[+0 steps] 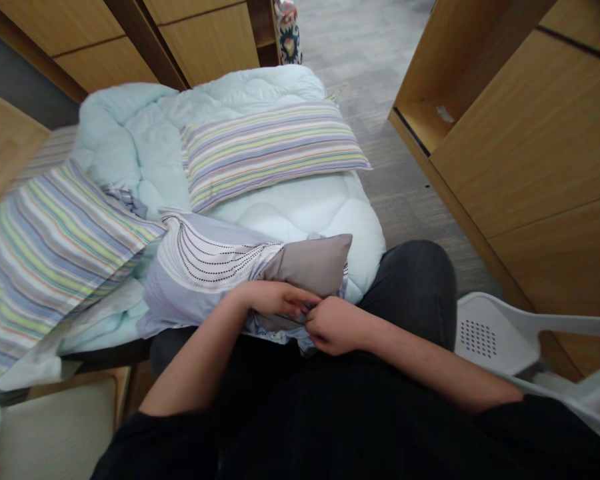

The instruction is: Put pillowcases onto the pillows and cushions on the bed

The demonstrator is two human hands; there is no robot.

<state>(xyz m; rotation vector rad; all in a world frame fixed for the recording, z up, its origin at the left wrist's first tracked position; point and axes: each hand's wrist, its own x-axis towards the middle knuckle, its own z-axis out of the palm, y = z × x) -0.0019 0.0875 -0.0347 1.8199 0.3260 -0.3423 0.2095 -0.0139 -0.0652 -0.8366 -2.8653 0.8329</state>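
Note:
A pillow in a lavender pillowcase with white dotted curves lies across my lap and the bed's near edge. Its grey-brown end faces up on the right. My left hand rests over this end, its fingers bent down and pinching the near edge of the cloth. Against its fingertips, my right hand is closed on the same edge. Whatever small part sits between the fingers is hidden. A striped pillow lies beyond on the pale mint quilt, and another striped pillow leans at the left.
Wooden cabinets stand behind the bed. More wooden furniture rises at the right over a grey floor. A white plastic chair is close by my right side, and a cream seat cushion lies at the lower left.

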